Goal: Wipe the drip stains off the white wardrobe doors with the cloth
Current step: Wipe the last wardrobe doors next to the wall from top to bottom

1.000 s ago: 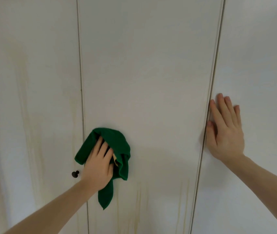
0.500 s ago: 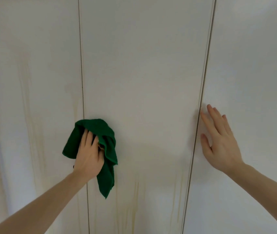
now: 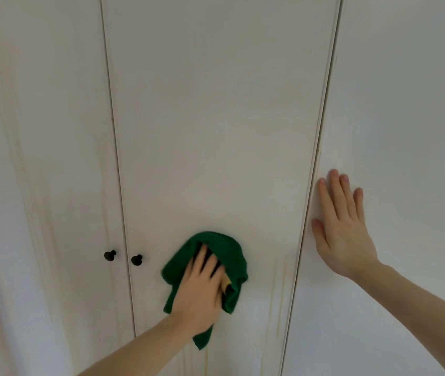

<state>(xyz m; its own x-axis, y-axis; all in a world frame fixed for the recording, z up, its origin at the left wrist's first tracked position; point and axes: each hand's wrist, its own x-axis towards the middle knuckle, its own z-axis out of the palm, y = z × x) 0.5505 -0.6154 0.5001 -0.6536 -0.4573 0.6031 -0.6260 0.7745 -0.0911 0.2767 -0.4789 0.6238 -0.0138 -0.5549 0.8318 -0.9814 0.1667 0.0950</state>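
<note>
A green cloth (image 3: 229, 251) lies bunched against the middle white wardrobe door (image 3: 216, 118), low down. My left hand (image 3: 199, 291) presses it flat to the door with straight, spread fingers; the thumb is hidden in a fold. Yellowish drip stains (image 3: 281, 294) run down this door just right of the cloth, and more show below it. My right hand (image 3: 343, 234) rests flat with straight fingers on the right door (image 3: 406, 104), beside the seam.
The left door (image 3: 53, 131) carries long faint brownish streaks (image 3: 34, 213). Two small dark knobs (image 3: 110, 255) (image 3: 136, 259) sit either side of the left seam, left of the cloth. The doors fill the whole view.
My left hand has swept the cloth rightward from the left seam toward the middle of the door, uncovering the knobs. My right hand stays flat on the right door.
</note>
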